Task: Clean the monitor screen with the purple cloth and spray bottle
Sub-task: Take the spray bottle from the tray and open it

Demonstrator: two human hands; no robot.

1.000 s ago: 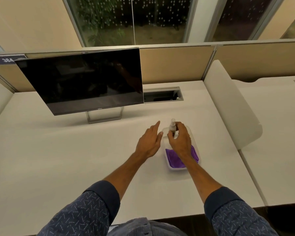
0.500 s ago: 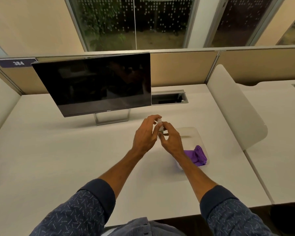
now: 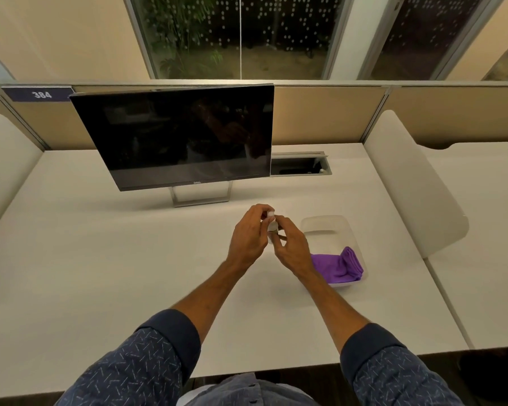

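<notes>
both hands are meeting over the bench [image 3: 106, 282] in front of the monitor [image 3: 176, 136]. right hand [image 3: 292, 249] is curling around the bottle [image 3: 272, 222] body, left hand [image 3: 248, 234] is pinching at its white top, likely working the cap. bottle is looking small, light, rigid plastic, probably slick, so best gripping the body, not the nozzle. cloth [image 3: 339, 265] is lying folded in the tray [image 3: 326, 225] just right of the hands; soft, limp, easy pinching anywhere. screen not sprayed yet.
</notes>
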